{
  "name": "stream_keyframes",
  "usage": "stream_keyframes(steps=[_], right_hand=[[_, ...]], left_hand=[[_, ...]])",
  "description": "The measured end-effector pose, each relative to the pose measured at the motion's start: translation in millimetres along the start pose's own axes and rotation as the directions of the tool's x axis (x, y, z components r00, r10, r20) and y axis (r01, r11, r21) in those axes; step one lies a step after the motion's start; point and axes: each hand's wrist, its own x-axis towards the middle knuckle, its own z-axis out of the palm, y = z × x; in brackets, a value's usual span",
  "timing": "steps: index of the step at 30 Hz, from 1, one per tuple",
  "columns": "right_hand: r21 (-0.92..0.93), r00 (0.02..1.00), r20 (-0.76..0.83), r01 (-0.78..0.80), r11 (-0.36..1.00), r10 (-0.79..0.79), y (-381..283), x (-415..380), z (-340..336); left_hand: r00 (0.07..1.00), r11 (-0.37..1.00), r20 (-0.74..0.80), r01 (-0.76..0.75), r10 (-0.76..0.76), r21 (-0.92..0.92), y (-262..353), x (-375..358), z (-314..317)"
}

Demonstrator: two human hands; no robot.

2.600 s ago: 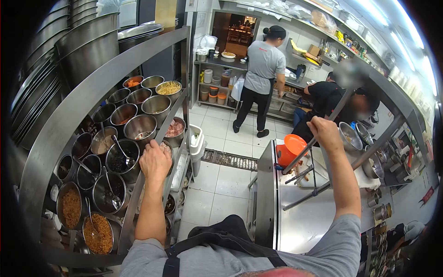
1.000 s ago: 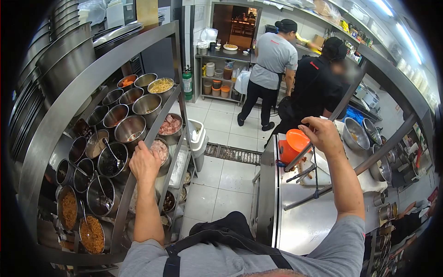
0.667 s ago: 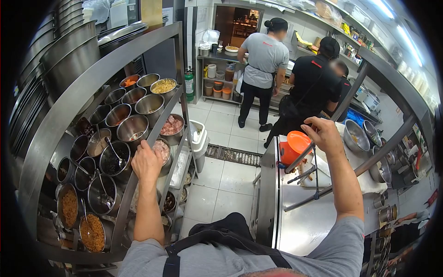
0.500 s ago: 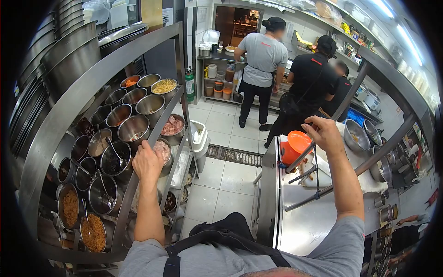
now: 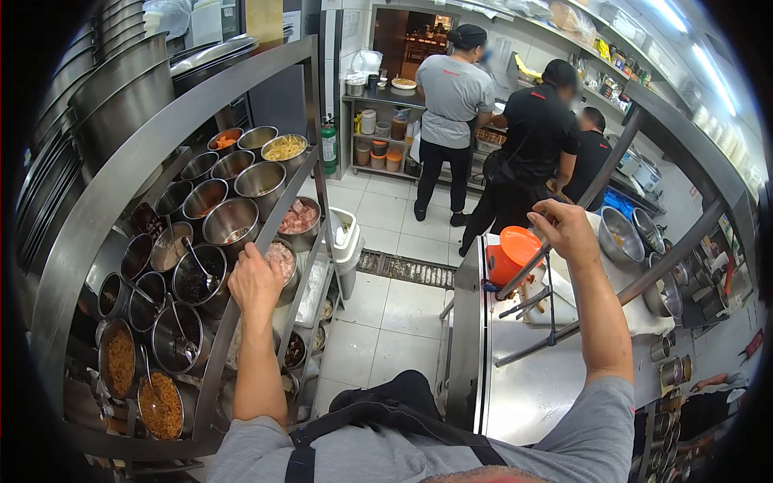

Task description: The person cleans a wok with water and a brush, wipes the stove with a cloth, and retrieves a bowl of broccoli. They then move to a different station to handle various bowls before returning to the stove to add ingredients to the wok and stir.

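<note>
My left hand [image 5: 256, 283] lies over the front metal rail [image 5: 278, 217] of the rack on the left, its fingers curled over the edge. Just beyond it stand a steel pot of pale pink meat pieces [image 5: 280, 259] and another of redder meat [image 5: 299, 217]. My right hand [image 5: 564, 229] is bent over a metal bar [image 5: 597, 195] of the frame above the right-hand counter, its fingers curled. Below and left of it sits an orange container [image 5: 515, 249]. Neither hand holds any food or tool.
Several steel pots fill the rack, some with spoons, one with orange-brown crumbly food [image 5: 163, 406]. A white bin [image 5: 346, 237] stands beside a floor drain [image 5: 407, 268]. Steel bowls [image 5: 621, 236] sit on the right counter [image 5: 527, 394]. Co-workers [image 5: 455, 105] stand at the back counter.
Both of my hands stay almost where they were. At the back, the co-workers have shifted: the one in grey turns more toward the one in black, whose arm has moved.
</note>
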Motion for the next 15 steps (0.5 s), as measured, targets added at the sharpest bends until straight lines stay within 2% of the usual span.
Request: stream_keyframes(steps=[15], right_hand=[[0.019, 0.999, 0.011, -0.033, 0.999, 0.032, -1.0, 0.0, -1.3]], left_hand=[[1.000, 1.000, 0.016, 0.006, -0.006, 0.018, -0.1, 0.1, 0.8]])
